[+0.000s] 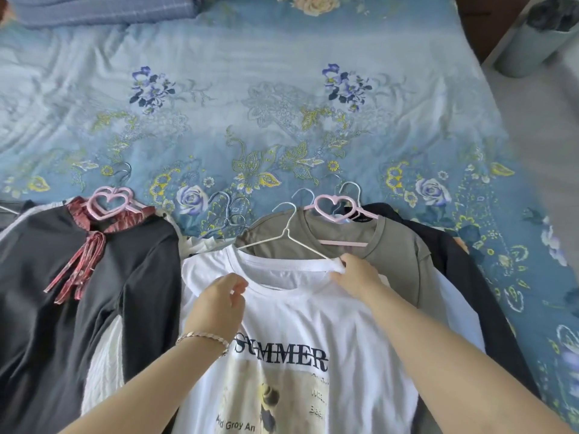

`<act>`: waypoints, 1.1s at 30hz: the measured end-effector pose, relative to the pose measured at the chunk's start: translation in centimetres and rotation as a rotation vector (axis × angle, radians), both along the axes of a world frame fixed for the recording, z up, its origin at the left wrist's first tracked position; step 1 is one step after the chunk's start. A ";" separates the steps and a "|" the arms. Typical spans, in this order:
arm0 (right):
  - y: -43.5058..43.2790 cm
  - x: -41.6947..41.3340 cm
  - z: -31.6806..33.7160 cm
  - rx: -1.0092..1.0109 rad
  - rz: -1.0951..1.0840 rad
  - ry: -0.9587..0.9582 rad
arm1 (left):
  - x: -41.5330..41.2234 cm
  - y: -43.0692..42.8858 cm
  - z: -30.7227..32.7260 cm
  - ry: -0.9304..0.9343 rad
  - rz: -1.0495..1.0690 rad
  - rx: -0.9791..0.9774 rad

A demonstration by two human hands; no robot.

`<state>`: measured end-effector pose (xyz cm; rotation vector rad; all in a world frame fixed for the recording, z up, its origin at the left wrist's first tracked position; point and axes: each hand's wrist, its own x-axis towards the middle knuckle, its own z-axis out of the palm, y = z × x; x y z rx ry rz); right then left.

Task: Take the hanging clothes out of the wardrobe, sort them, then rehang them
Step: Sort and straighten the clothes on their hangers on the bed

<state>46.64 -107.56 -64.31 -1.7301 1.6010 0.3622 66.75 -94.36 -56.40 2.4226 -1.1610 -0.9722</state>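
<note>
- A pale green bin (526, 50) stands on the floor past the bed's far right corner. Something dark fills it, too blurred to name, and its top is cut off by the frame.
- The white T-shirt (313, 321), printed "SUMMER", lies face up on the near edge of the bed (282, 89), between the other garments. Its hem runs out of view at the bottom.
- A white wire hanger (286, 228) sits partly in its neck. The hook and both sloping arms show, while the arm ends are hidden under the collar.
- To the right, an olive T-shirt (398, 255) on a pink heart hanger (334, 208) is partly covered by the white one. A black garment (470, 277) lies beneath it, mostly hidden.
- To the left lies a dark top (47, 261) with a red plaid collar, its own heart hanger (108, 203) at the neck. A white knit piece (103, 371) peeks from under it.
- Several blue hooks (225, 214) cluster between the piles, and their garments are hard to make out.
- The left hand (219, 303), with a bracelet (203, 338) on the wrist, has its fingers curled, pinching the collar's left side.
- The right hand (355, 272) grips the collar's right side where the hanger arm enters, fingers closed on the fabric.
- Both forearms reach forward from the bottom edge.
</note>
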 end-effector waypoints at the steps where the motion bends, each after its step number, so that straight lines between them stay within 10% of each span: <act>1: 0.2 -0.3 0.6 0.010 0.031 -0.049 | 0.2 -0.1 0.3 -0.018 0.011 -0.007; 15: 8.1 -3.1 18.4 -0.489 0.089 -0.485 | 3.8 1.0 9.5 -0.254 -0.316 -0.052; 24: 13.3 -1.1 31.3 -0.816 -0.024 -0.456 | 6.8 3.9 22.9 -0.160 -0.283 -0.436; 33: 14.4 5.3 44.6 -0.883 0.245 -0.436 | 13.0 8.2 34.2 -0.534 -0.036 -0.571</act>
